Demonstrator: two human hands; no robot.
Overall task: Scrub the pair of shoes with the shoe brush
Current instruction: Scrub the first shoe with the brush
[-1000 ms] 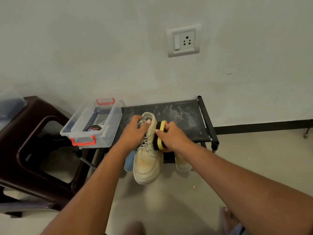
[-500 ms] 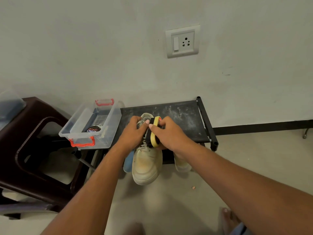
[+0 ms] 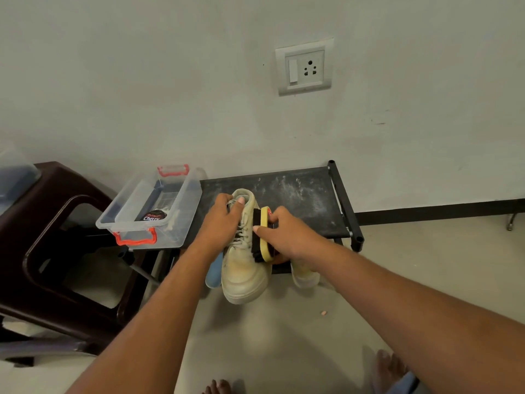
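Shoe (image 3: 244, 268) held over front edge of black rack (image 3: 309, 200), toe toward camera; left hand (image 3: 220, 223) grips its collar; right hand (image 3: 287, 234) clasps shoe brush (image 3: 262, 236), bristles against shoe's side; second shoe (image 3: 304, 275) beneath right hand.
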